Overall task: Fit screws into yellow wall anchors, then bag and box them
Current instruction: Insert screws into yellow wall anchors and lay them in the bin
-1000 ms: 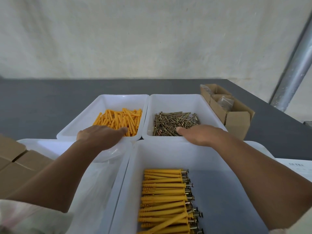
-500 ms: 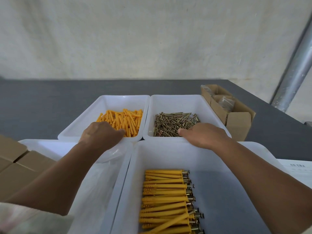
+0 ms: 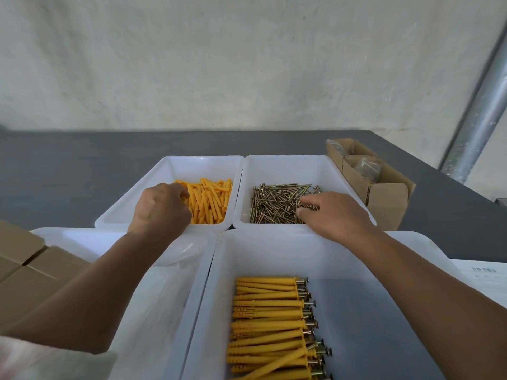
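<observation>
Left hand: the left hand [image 3: 160, 208] is reached into the far left tray [image 3: 131, 212], fingers curled down into the loose yellow anchors [image 3: 210, 201]; whether an anchor is actually gripped cannot be told, since the fingertips are hidden behind the knuckles.
Right hand: the right hand [image 3: 333, 215] is laid palm-down over the near right part of the screws [image 3: 277, 204], fingers spread only a little and touching the pile; no screw is seen pinched, and whether one is held under the fingers cannot be told.
Anchors: a heap of yellow anchors is kept in the far left tray, most pointing roughly away from the camera.
Screws: brass-coloured screws are piled in the far right tray [image 3: 296, 165], which stands just beside the anchor tray, rims touching.
Fitted pieces: finished anchors with screws [image 3: 270, 325] are stacked in rows in the near large tray [image 3: 274, 253], screw heads turned to the right.
Bags: clear plastic bags [image 3: 164, 283] are seen in the near left tray [image 3: 71, 237], partly covered by the left forearm.
Boxes: open cardboard boxes [image 3: 381, 185] with bagged contents stand on the worktop [image 3: 55, 171] right of the screw tray; closed cardboard boxes [image 3: 24, 264] sit at the left edge.
</observation>
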{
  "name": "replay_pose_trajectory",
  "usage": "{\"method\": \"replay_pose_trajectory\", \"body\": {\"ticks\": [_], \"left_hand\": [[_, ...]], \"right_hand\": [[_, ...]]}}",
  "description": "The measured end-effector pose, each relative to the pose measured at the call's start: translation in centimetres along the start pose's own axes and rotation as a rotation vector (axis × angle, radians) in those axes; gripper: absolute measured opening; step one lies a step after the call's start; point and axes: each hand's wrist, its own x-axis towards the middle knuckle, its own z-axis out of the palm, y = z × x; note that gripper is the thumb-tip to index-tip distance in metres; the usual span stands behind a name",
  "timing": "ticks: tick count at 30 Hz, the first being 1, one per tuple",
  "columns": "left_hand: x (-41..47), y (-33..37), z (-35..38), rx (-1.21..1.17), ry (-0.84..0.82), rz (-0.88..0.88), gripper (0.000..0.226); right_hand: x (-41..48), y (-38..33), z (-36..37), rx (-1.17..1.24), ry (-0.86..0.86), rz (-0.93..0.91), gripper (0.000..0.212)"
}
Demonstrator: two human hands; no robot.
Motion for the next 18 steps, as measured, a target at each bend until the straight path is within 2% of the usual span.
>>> {"method": "replay_pose_trajectory", "body": {"ticks": [5, 11, 14, 16, 18], "left_hand": [[-0.1, 1.0, -0.9, -0.141, 0.174, 0.057, 0.023], [-0.4, 2.8, -2.5, -0.582, 0.202, -0.061, 0.013], [-0.7, 3.5, -2.9, -0.877, 0.123, -0.137, 0.008], [-1.1, 4.2, -3.0, -1.098, -0.013, -0.214, 0.01], [-1.6, 4.8, -2.9, -1.211, -0.144, -0.264, 0.009]], "right_hand": [[0.0, 0.0, -0.6, 0.16, 0.066, -0.004, 0.041], [-0.1, -1.2, -1.8, 0.427, 0.206, 0.013, 0.033], [-0.1, -1.7, -2.1, 0.573, 0.272, 0.029, 0.026], [0.0, -2.0, -2.2, 0.673, 0.299, 0.041, 0.022], [0.1, -2.2, -2.2, 0.732, 0.332, 0.044, 0.02]]}}
